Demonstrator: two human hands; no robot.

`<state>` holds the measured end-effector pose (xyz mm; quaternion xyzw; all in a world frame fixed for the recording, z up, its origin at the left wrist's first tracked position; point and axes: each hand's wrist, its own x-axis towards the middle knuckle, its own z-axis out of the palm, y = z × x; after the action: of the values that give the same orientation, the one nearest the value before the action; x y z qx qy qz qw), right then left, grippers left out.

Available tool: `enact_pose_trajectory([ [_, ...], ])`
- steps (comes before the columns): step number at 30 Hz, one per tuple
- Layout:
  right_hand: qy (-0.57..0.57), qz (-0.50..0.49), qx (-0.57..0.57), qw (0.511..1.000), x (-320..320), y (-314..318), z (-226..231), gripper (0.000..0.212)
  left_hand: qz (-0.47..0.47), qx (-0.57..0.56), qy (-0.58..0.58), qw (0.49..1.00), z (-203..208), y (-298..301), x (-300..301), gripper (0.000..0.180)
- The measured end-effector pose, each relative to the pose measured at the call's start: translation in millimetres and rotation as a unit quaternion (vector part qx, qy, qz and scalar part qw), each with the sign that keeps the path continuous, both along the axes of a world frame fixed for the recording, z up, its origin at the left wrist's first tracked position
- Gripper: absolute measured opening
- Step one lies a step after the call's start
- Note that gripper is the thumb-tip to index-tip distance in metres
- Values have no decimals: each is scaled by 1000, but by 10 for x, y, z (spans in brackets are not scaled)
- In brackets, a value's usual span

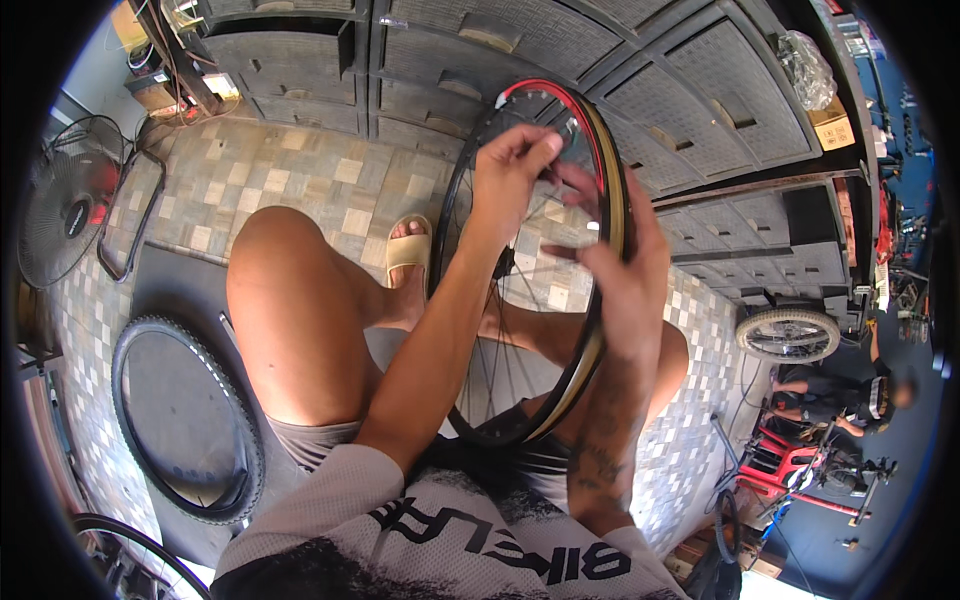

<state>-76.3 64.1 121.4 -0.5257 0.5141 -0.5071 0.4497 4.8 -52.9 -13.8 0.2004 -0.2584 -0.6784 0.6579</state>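
Note:
A spoked bicycle wheel [478, 395] with a black rim and no tyre stands upright between my legs. A tan band [617, 215] runs round the rim, and a red strip [540, 84] shows along its top. My left hand [508, 175] is at the upper part of the wheel, thumb and fingers pinched together; whatever sits between them is too small to make out. On the right side of the rim, my right hand [632, 275] is blurred by motion, its thumb and fingers apart. The hub [503, 263] sits partly behind my left forearm.
A loose black tyre [125, 385] lies on a dark mat at left, near a standing fan [70, 215]. Grey drawer cabinets [430, 75] line the far side. At right are another wheel [787, 335], a person [850, 395] and a red bicycle frame [775, 460].

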Motion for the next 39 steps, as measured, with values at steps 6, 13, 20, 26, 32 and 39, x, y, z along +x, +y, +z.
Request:
enact_pose_trajectory([
  [6,-9,-83,-12,996,133,544,-162,89,261,-214,-363,868,92,304,-7,15],
  [13,-15,-62,-6,998,25,511,-159,89,351,-285,-423,785,21,114,-15,18],
  [20,-36,-75,27,996,2,544,-120,91,393,-184,-533,726,-171,-206,272,21],
  [26,-33,-80,36,996,43,511,-92,99,91,-41,-363,926,-348,-579,397,23],
  [32,-13,-72,33,997,96,452,-78,100,-97,-48,-143,984,-310,-643,286,27],
  [39,-16,-81,46,996,115,475,-76,100,-119,-1,-51,992,-380,-601,255,39],
])
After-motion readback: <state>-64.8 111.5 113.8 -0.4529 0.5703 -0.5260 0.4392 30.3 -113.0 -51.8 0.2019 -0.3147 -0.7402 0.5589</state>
